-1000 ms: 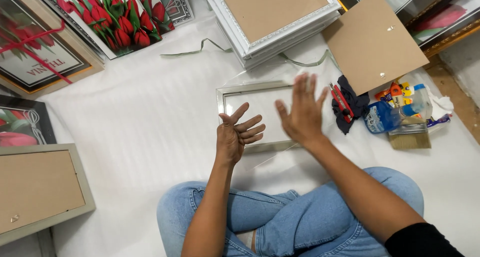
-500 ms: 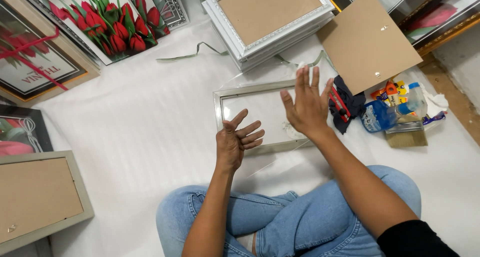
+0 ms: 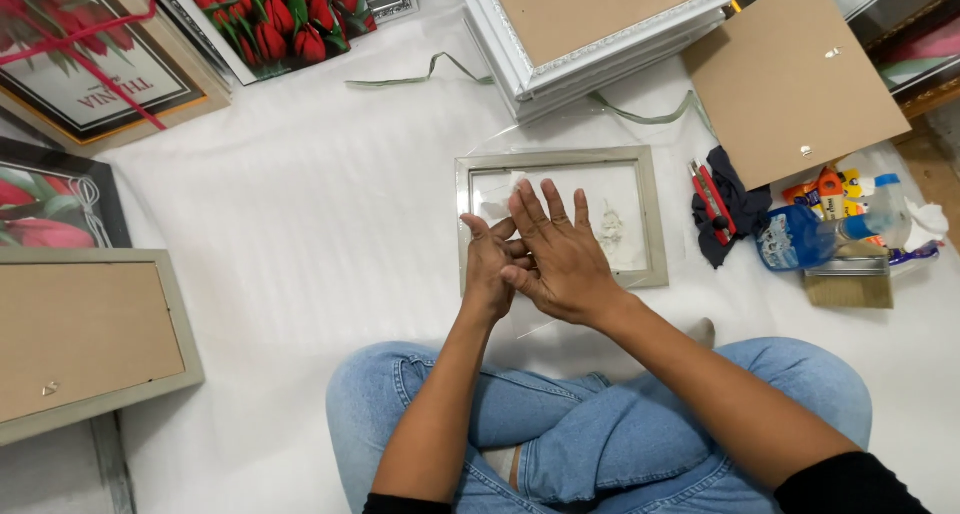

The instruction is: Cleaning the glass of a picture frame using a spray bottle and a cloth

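Both hands, left hand and right hand, press palm to palm with fingers spread above the frame; rubbing them clean would best keep the glass unsmudged.

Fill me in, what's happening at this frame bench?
A person sits cross-legged on a white sheet, with the left hand and right hand pressed together, fingers spread, holding nothing. They hover just above an empty grey picture frame lying flat. To the right lie a red utility knife on a dark cloth, a blue spray bottle and a loose cardboard backing. More frames surround the sheet.
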